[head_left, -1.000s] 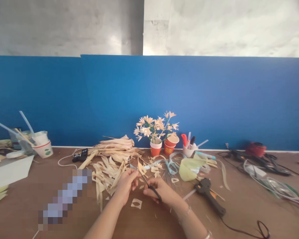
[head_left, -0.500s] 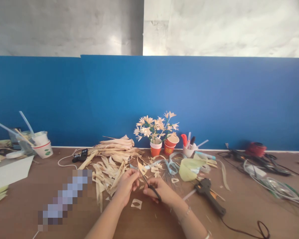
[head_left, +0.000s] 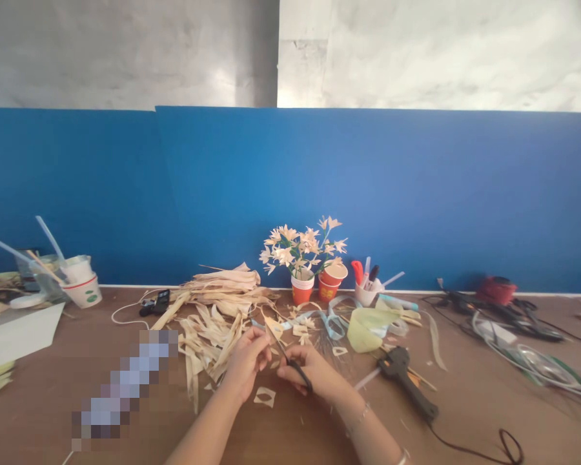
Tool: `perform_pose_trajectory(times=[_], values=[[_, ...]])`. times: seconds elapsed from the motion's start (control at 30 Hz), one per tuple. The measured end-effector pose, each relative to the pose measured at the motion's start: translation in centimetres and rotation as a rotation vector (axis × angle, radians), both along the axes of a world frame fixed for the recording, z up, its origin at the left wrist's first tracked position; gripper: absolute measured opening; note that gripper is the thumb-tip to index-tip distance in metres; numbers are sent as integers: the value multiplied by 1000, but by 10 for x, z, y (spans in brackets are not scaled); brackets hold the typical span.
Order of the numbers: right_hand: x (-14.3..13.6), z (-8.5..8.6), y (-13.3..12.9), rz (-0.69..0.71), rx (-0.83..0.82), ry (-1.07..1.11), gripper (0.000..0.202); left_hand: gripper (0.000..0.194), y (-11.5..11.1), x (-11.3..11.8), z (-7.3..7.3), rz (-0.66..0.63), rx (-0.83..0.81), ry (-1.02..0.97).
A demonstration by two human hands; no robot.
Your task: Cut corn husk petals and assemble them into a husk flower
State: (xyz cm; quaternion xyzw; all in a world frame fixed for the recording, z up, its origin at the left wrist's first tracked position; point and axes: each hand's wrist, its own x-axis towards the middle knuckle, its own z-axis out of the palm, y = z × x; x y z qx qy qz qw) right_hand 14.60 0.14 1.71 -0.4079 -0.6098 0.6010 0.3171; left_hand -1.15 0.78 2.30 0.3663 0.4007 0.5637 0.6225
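Observation:
My right hand (head_left: 306,369) is closed round the dark handles of a pair of scissors (head_left: 297,371), whose blades point up and to the left. Close to the blade tips, my left hand (head_left: 248,360) is pinched; whatever sits between its fingertips is too small to make out. Below the hands lies a pale husk scrap (head_left: 265,396) with an oval hole cut in it. A heap of dried corn husks (head_left: 213,336) spreads just left of my left hand. Small cut husk pieces (head_left: 303,332) are scattered beyond the fingers.
Husk flowers (head_left: 303,245) stand in red paper cups (head_left: 303,294) against the blue partition (head_left: 368,181). A glue gun (head_left: 409,381) with its cord lies right of my right hand. Further right are tangled cables (head_left: 527,355). A white cup (head_left: 83,290) and paper sheet (head_left: 24,336) are left.
Almost nothing differs. Both hands and the scissors keep nearly the same place, and the view has shifted very slightly.

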Motion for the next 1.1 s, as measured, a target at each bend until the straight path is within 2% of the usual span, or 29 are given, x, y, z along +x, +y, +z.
perform_pose_trajectory(times=[0.37, 0.97, 1.1], values=[[-4, 3, -3, -23, -35, 6, 42, 25, -2, 3, -4, -7, 9, -25], [-5, -3, 1, -37, 37, 3, 42, 30, -1, 2, -5, -24, 6, 51], [-4, -2, 1, -36, 20, -5, 43, 34, 2, 0, -4, 29, 22, 62]])
